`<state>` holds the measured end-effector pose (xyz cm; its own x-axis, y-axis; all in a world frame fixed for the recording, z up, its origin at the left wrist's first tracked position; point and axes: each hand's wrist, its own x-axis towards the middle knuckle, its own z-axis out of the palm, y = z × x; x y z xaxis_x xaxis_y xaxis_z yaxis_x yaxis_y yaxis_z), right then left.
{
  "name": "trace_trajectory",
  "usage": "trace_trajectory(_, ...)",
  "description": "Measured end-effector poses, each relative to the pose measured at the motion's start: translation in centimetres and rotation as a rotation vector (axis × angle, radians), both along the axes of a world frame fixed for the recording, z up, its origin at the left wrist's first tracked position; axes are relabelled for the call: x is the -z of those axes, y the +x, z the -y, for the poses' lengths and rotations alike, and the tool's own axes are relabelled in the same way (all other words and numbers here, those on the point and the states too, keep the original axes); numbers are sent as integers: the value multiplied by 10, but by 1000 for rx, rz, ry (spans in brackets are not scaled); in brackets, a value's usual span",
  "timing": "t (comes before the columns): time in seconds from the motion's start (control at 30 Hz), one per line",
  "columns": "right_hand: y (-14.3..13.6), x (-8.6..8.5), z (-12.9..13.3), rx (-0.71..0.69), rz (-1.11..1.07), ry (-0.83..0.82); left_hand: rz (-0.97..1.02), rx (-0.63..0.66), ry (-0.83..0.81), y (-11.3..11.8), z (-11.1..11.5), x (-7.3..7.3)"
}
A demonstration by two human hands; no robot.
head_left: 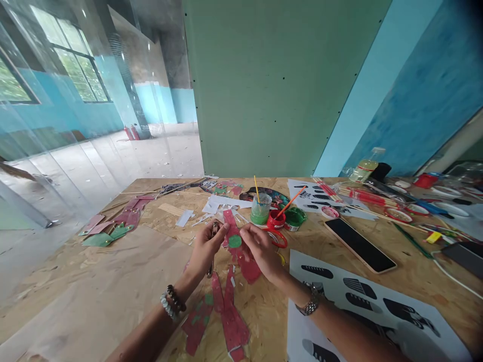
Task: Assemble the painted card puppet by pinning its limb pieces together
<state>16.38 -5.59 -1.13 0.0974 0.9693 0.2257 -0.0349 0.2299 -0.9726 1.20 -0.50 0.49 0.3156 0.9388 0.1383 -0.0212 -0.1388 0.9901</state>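
A red cut-out piece (231,221) with a green round spot is raised just above the table. My left hand (207,247) is closed, its thumb on the piece's left edge. A dark metal tool, perhaps pliers (210,270), shows at that hand's fingers and below the palm; whether it is gripped is hard to tell. On the other side, my right hand (263,250) pinches the piece near the green spot. Below lie more red cut-outs: a leg-like pair (233,324) and a red-green piece (198,322). A wider red part (249,269) lies under my right fingers.
Behind my hands stand a green-stained cup (260,208) with a brush, a red paint jar (276,219) and a green paint jar (295,218). To the right lie a phone (360,245) and printed sheets (373,306). Red and green cut-outs (109,232) lie left.
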Motion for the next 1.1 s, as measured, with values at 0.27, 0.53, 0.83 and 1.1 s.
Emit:
trace_trajectory(0.27,-3,3,3,-122,116,-11,30,-9,-29,-2,-7,6)
trace_trajectory(0.53,-4,8,4,-140,188,-36,-13,-25,102,-5,-13,3)
trace_trajectory(0.83,-1,7,3,165,192,58,-443,53,222,-35,-40,3)
trace_trajectory(1.1,2,13,-5,188,314,20,-442,454,224,-35,-30,-3)
